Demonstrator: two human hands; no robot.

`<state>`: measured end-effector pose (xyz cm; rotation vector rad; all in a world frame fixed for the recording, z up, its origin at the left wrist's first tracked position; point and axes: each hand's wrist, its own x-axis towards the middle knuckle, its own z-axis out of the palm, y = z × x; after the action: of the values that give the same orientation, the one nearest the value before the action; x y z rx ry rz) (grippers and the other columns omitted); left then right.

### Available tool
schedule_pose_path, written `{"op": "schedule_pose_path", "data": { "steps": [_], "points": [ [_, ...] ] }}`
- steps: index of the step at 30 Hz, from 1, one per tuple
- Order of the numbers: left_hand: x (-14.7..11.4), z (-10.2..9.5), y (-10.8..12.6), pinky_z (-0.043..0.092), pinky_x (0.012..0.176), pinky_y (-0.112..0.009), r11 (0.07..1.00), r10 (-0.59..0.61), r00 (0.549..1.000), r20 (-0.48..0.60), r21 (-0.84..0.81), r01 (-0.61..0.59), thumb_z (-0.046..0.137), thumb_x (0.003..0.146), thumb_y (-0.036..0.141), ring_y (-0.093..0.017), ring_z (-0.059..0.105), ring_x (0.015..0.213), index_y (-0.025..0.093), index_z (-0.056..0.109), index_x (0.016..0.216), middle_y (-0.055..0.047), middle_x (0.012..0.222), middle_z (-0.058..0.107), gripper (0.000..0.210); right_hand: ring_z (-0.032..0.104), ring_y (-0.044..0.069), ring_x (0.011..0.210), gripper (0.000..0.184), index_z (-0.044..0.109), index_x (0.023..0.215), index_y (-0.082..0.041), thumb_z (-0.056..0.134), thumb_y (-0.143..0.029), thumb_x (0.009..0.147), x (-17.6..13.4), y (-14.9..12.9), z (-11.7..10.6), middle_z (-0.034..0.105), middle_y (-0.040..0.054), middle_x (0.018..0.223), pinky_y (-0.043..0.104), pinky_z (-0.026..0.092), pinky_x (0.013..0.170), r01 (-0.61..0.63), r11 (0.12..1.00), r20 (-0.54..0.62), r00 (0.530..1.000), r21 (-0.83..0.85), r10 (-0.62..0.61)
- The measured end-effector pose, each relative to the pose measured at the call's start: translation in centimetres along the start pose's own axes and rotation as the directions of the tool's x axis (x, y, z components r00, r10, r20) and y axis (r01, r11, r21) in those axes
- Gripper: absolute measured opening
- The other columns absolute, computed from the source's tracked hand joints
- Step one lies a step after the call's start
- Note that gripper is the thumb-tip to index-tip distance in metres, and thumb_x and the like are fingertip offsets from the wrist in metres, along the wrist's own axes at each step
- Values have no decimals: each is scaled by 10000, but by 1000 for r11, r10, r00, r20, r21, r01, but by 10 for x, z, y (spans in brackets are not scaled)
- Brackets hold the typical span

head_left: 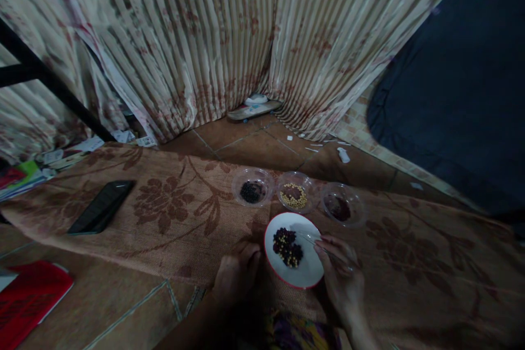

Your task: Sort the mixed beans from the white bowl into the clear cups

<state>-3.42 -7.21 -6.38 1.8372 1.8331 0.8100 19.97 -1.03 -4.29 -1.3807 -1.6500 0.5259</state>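
Note:
A white plate with a red rim lies on the cloth and holds a mixed heap of dark and yellow beans. My right hand is at the plate's right side, closed on metal tweezers whose tips reach over the plate beside the beans. Just left of the plate, my left hand rests on the cloth with its fingers curled in; nothing shows in it. Behind the plate stand three clear bowls: one with black beans, one with yellow beans, one with dark red beans.
A phone lies at the left on the flowered brown tablecloth. Papers are at the table's far left end. A red bag is at lower left. Beyond are striped curtains, a skateboard and paper scraps on the tiles.

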Motion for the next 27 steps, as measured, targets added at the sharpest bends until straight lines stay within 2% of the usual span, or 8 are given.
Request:
{"op": "schedule_pose_path", "data": {
  "steps": [4,12,21,27],
  "points": [
    [0,-1,2,516,770,-249,1000,-5,1000,9,1,5,415,946,239,-165,643,869,235,632,920,-37,906,673,219,561,234,999,194,748,877,-250,639,-397,812,-1,1,-1,655,73,1028,406,448,868,36,999,7,999,-18,-36],
    [0,-2,2,509,763,-247,1000,-10,1000,19,8,10,414,949,234,-163,634,871,230,623,904,-38,907,662,214,543,231,1045,163,745,897,-288,617,-370,838,-3,10,4,651,59,1077,387,460,845,74,997,110,991,-34,-70],
    [-1,2,-2,504,764,-248,1000,-15,1000,14,12,15,411,956,238,-164,636,881,231,622,922,-33,924,670,214,566,227,1001,168,744,875,-276,621,-384,837,-3,7,3,664,61,1038,396,460,845,128,991,82,989,-45,-124],
    [-1,2,-1,500,761,-251,1000,-19,1000,12,23,18,411,955,243,-165,634,867,229,624,916,-33,910,662,217,560,230,1008,186,743,881,-282,605,-401,848,-5,8,1,663,56,1051,401,455,842,122,990,90,989,-68,-116]
  ]
}}
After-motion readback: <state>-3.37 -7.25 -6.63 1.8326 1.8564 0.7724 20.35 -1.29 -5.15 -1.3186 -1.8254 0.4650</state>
